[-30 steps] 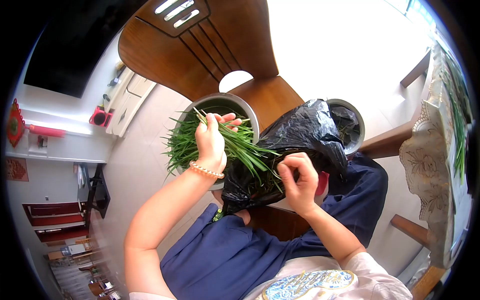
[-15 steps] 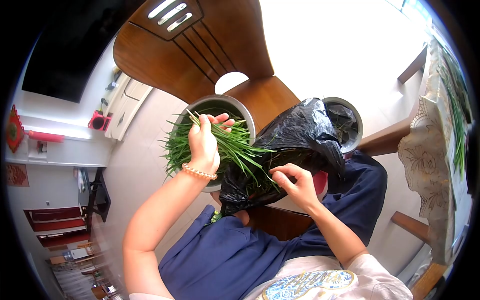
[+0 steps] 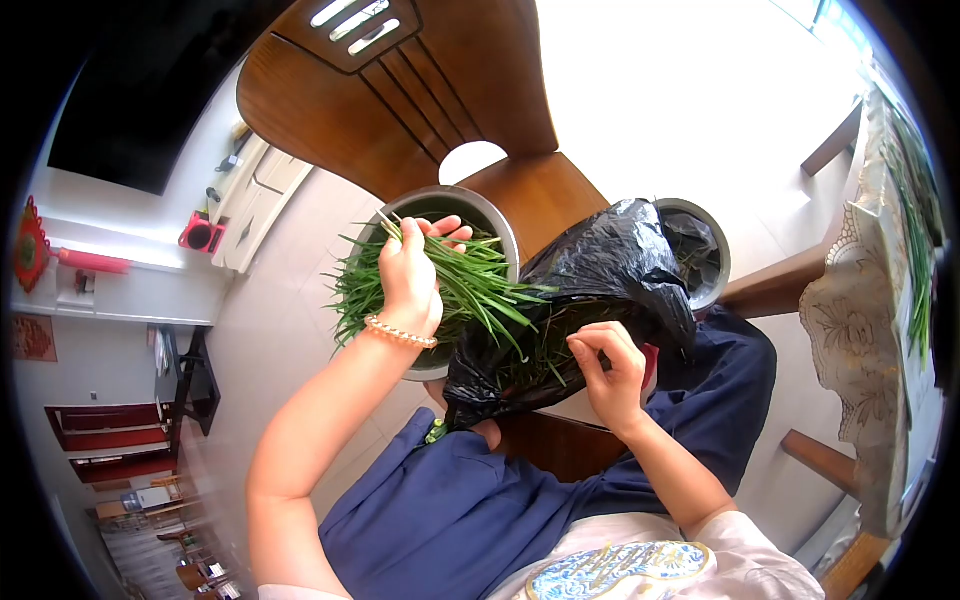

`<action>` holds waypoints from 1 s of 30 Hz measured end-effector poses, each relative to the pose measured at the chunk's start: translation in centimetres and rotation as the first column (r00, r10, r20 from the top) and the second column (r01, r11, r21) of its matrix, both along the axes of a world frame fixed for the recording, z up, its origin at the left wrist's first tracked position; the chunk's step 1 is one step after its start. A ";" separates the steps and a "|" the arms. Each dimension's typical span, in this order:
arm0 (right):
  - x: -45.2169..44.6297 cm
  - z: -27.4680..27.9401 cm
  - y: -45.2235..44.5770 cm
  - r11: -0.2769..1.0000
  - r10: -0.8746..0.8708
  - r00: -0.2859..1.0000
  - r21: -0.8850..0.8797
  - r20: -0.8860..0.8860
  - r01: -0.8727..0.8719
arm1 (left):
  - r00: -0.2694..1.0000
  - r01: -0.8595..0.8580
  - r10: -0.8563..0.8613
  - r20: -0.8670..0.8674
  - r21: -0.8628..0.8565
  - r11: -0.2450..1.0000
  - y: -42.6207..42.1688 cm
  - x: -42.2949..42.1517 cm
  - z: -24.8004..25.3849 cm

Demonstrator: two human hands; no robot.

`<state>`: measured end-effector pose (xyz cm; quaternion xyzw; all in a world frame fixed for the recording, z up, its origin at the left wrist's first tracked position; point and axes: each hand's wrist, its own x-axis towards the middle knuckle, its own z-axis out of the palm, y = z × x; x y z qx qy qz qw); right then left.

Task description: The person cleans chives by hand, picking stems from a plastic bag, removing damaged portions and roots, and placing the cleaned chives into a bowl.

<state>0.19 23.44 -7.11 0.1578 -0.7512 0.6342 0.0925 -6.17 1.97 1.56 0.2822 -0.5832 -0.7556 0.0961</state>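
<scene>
My left hand [image 3: 410,275], with a beaded bracelet at the wrist, is wrapped round a bunch of long green stalks [image 3: 480,290] above a metal bowl [image 3: 507,228]. Their pale ends stick up past the thumb, and the leaves hang toward the right. Over my lap lies an open black plastic bag [image 3: 600,250] with loose green and dry leaves inside. At its right side my right hand [image 3: 612,375] is raised, thumb and forefinger pinched together. Whatever may be between those fingertips is too small to make out.
A second metal bowl [image 3: 718,255], lined with dark plastic, stands behind the bag. Beyond the bowls is a wooden chair [image 3: 400,90]. On the right, a table with a lace cloth [image 3: 850,310] holds more green stalks [image 3: 915,230]. A red object shows beside my right hand.
My right hand has drawn back from the leaves over the bag, moving slightly right, with its fingertips still together. My left hand keeps hold of the bunch. The camera view has shifted slightly.
</scene>
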 end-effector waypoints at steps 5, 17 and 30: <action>-0.4 -0.3 -0.5 0.969 0.095 0.995 0.227 0.028 -0.099 | 1.000 0.026 -0.026 -0.002 0.002 1.000 0.0 0.0 0.2; 1.4 -0.3 -2.1 0.997 0.052 0.998 0.055 -0.039 -0.050 | 0.999 0.009 -0.008 -0.033 0.046 0.999 -0.4 -0.4 0.2; 0.2 -2.2 -0.4 0.945 -0.013 0.999 0.327 0.044 -0.002 | 0.893 0.445 -0.379 -0.242 0.344 0.827 -4.9 0.7 4.1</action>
